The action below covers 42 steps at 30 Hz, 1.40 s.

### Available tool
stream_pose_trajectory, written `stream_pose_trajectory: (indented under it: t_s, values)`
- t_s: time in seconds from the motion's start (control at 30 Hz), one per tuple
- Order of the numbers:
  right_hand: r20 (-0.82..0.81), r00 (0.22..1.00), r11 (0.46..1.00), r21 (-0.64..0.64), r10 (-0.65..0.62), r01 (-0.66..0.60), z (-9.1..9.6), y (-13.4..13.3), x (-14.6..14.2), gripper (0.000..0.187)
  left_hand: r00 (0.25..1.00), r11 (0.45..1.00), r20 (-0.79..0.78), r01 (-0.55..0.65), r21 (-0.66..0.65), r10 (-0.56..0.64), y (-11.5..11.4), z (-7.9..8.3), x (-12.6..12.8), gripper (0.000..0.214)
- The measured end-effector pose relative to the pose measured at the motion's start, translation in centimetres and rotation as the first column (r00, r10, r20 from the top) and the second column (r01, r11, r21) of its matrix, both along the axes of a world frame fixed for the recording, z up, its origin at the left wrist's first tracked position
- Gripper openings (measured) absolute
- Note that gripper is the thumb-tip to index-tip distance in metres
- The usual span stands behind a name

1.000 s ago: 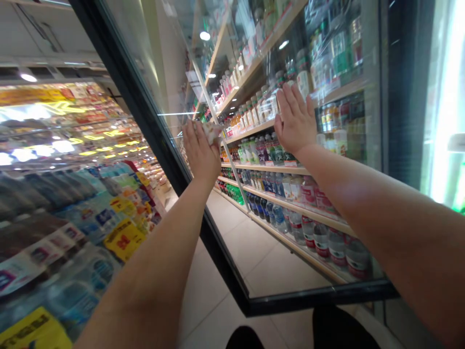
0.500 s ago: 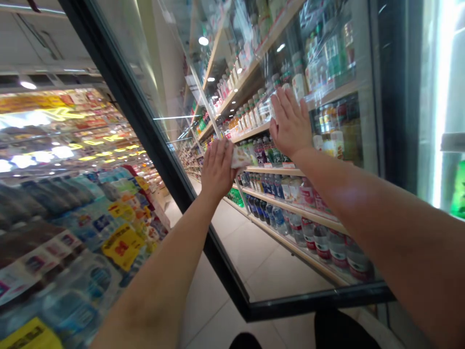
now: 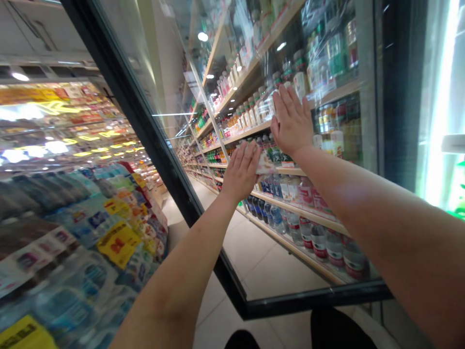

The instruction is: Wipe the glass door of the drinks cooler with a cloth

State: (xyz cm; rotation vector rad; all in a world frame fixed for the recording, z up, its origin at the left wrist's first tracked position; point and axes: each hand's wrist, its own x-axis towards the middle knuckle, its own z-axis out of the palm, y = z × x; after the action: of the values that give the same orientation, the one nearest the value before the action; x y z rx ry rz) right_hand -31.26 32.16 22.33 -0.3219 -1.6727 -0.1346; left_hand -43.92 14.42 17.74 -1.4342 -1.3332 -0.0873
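Note:
A glass cooler door [image 3: 254, 271] with a black frame stands swung out in front of me. My left hand [image 3: 241, 172] presses a crumpled white wipe [image 3: 264, 165] flat against the pane near its middle, fingers laid over the wipe. My right hand [image 3: 290, 123] rests higher and to the right on the same glass, palm flat, fingers spread, holding nothing. Bottles on shelves show in and through the glass around both hands.
Cooler shelves with bottled water and yellow price tags [image 3: 118, 242] fill the left. An aisle of drink shelves [image 3: 290, 194] and a light tiled floor [image 3: 261, 261] show through the door. A lit cooler interior [image 3: 443, 121] is at the far right. My dark shoes [image 3: 327, 329] sit below.
My left hand has slid the wipe down and to the right across the glass, ending close under my right hand. My right hand has stayed flat in nearly the same spot.

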Motion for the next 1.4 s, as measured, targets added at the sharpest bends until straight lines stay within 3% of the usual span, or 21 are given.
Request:
stream_pose_trajectory:
  t_s: [0.07,0.17,0.27,0.37,0.5,0.6,0.77,0.87,1.03,1.1,1.17,1.27,1.33,1.4]
  values:
    - [-0.003,1.000,1.000,-0.006,-0.003,0.003,0.0,0.0,0.0,0.061,1.000,1.000,0.006,-0.011,0.011,0.010,-0.7,1.3,-0.5,0.064]
    - [-0.007,1.000,1.000,0.003,-0.020,0.020,0.0,0.2,-0.2,0.063,0.988,0.976,0.155,-0.036,0.217,0.002,-1.7,3.4,-1.6,0.067]
    - [-0.009,1.000,1.000,0.001,-0.014,0.014,0.0,0.4,-0.4,0.065,0.963,0.930,0.267,-0.062,0.363,-0.040,-1.9,3.5,-2.1,0.065]
    - [-0.027,1.000,1.000,-0.004,-0.002,0.002,0.0,0.5,-0.5,0.065,0.959,0.954,0.280,-0.055,0.294,-0.031,-1.7,1.3,-1.7,0.065]
    - [-0.035,0.999,1.000,0.015,-0.001,0.002,-0.1,0.5,-0.5,0.064,0.985,0.996,0.172,-0.027,0.079,0.013,-1.8,-1.2,-1.1,0.063]
    - [-0.018,1.000,1.000,0.013,-0.023,0.023,0.0,0.4,-0.4,0.065,0.994,1.000,0.105,-0.031,-0.002,0.031,-2.6,-0.2,-1.5,0.064]
    - [-0.019,1.000,1.000,0.003,-0.021,0.021,0.0,0.4,-0.3,0.063,0.970,0.956,0.241,-0.072,0.286,0.001,-3.9,2.8,-2.9,0.072]
    - [-0.019,1.000,1.000,0.009,-0.023,0.023,0.0,0.5,-0.4,0.063,0.964,0.944,0.263,-0.062,0.323,-0.026,-4.0,1.7,-3.2,0.070]
    - [-0.032,0.999,1.000,0.017,-0.010,0.010,0.0,0.6,-0.5,0.063,0.991,0.991,0.134,-0.022,0.136,0.004,-3.8,-1.6,-2.8,0.066]
    - [-0.032,0.999,1.000,0.022,-0.004,0.005,0.0,0.5,-0.5,0.063,0.998,0.998,0.068,-0.016,0.064,0.012,-3.8,-1.2,-2.8,0.065]
    - [-0.039,0.999,1.000,0.023,-0.006,0.007,-0.1,0.5,-0.5,0.062,0.999,0.998,0.044,-0.011,0.056,0.009,-3.7,0.2,-3.0,0.065]
    - [-0.040,0.999,1.000,0.024,-0.009,0.010,-0.1,0.6,-0.5,0.062,0.996,0.980,0.089,-0.004,0.201,-0.015,-3.3,2.3,-3.2,0.065]
    - [-0.044,0.999,1.000,0.017,-0.006,0.006,-0.1,0.6,-0.4,0.061,0.991,0.954,0.128,-0.011,0.300,-0.029,-2.8,2.4,-3.1,0.064]
    - [-0.044,0.999,1.000,0.014,-0.005,0.006,-0.1,0.5,-0.4,0.060,0.990,0.950,0.135,-0.011,0.311,-0.033,-2.4,1.4,-2.7,0.063]
